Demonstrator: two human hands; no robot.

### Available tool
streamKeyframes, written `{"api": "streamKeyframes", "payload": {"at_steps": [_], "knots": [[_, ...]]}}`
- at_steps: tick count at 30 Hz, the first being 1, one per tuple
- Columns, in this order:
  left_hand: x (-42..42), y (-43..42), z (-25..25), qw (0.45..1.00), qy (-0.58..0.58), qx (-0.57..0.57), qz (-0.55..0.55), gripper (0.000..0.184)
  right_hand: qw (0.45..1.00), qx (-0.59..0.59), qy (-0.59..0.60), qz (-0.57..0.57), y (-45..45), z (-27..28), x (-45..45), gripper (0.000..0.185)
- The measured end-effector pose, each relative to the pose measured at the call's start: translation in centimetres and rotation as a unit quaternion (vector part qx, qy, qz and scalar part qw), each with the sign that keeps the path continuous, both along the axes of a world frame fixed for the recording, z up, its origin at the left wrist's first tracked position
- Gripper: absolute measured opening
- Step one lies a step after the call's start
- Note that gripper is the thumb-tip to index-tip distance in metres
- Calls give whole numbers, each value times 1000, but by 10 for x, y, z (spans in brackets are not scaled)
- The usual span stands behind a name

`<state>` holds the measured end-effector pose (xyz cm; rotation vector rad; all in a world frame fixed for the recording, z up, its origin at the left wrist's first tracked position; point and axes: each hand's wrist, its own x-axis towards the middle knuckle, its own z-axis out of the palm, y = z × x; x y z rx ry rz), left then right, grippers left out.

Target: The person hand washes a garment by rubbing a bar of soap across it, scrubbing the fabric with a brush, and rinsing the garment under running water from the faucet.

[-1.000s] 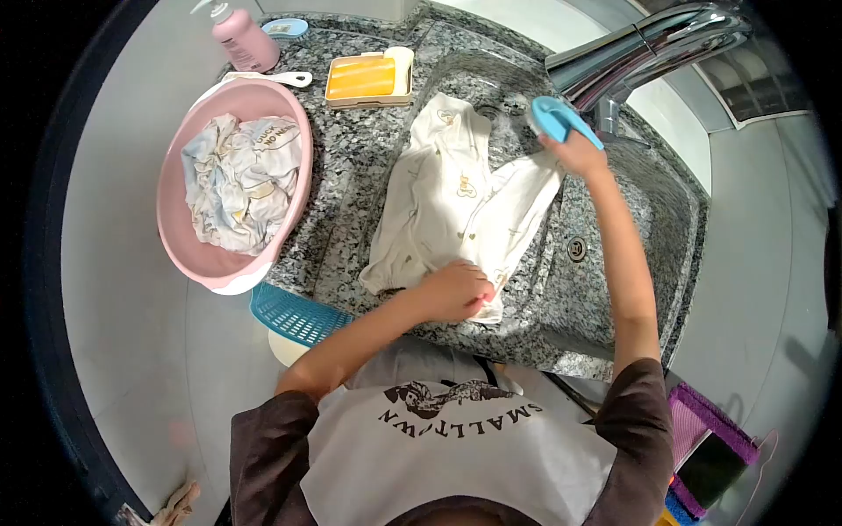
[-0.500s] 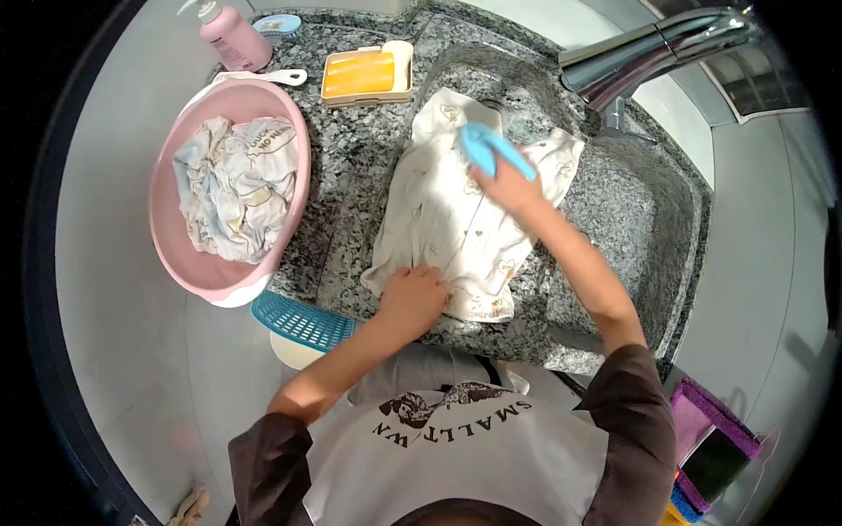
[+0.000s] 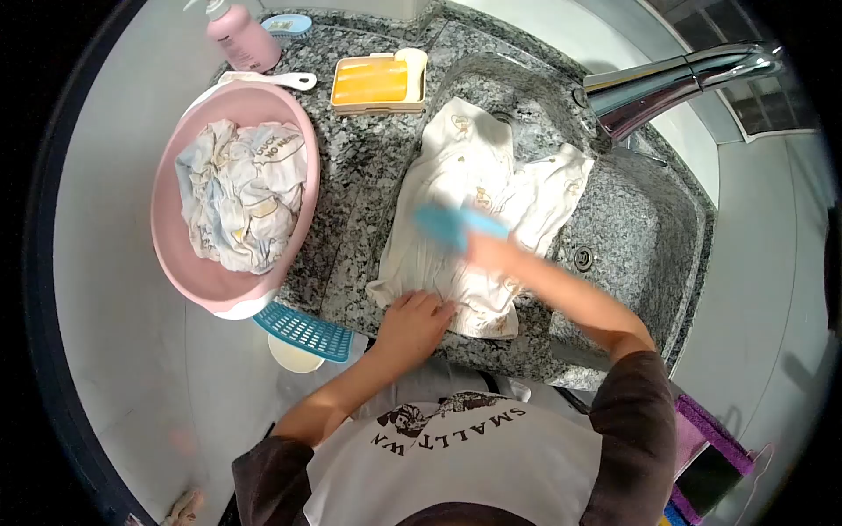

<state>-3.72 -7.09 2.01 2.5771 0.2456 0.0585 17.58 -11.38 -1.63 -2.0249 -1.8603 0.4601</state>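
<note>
Head | right hand (image 3: 491, 252) gripping brush (image 3: 445, 227) | left hand (image 3: 416, 326) unclenched on garment (image 3: 469, 162) | basin (image 3: 198, 270), faucet (image 3: 653, 86) nearby

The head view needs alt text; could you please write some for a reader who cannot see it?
The right hand holds a motion-blurred blue tool over a pale printed garment spread in a speckled stone sink, while the left hand rests near its lower edge. A pink basin holds crumpled clothes.
</note>
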Motion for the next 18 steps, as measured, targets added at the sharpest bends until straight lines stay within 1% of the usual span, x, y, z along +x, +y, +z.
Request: {"api": "streamKeyframes", "payload": {"at_steps": [1, 2, 3, 4, 6, 7, 8, 9, 11, 12, 13, 14, 15, 17, 18], "knots": [[1, 0, -2, 1000, 0, 1, 5, 27, 992, -87, -67, -65, 20, -23, 35, 57], [-1, 0, -2, 1000, 1, -16, 8, 27, 980, -117, -56, -148, 38, -25, 73, 57], [-4, -1, -2, 999, 3, -32, 9, 28, 961, -146, -44, -231, 50, -17, 91, 56], [-4, -1, -3, 999, 2, -32, 10, 28, 961, -146, -45, -230, 47, -15, 88, 56], [-5, 2, -3, 997, -32, -62, 14, 28, 974, -65, -26, -214, 36, -10, 68, 56], [-4, 1, -4, 997, -34, -62, 18, 28, 994, 38, -72, -70, 24, -16, 44, 58], [-6, -1, -5, 998, -27, -62, 15, 27, 996, -69, -46, -11, 21, 11, 17, 66], [-4, 0, -6, 998, -24, -60, 13, 26, 984, -172, -23, 48, 24, 38, 4, 75], [-1, 2, -3, 998, -12, -56, 9, 25, 991, -38, -85, -102, 42, -43, 60, 60], [0, 3, -1, 998, 1, -55, 4, 24, 979, -62, 78, -178, 58, -43, 93, 59], [1, 3, 0, 999, 1, -54, 5, 24, 964, -68, 77, -247, 71, -40, 122, 57], [1, 3, 0, 998, 11, -59, 6, 24, 969, -11, 70, -238, 77, -36, 139, 56], [0, 5, 1, 998, 23, -63, 5, 24, 968, -10, 72, -242, 74, -29, 128, 56], [0, 7, 0, 998, 9, -62, 12, 23, 954, -135, 117, -241, 66, -12, 82, 53], [-1, 7, 0, 998, -3, -63, 18, 21, 992, -27, 67, -106, 50, -28, 52, 54]]}}
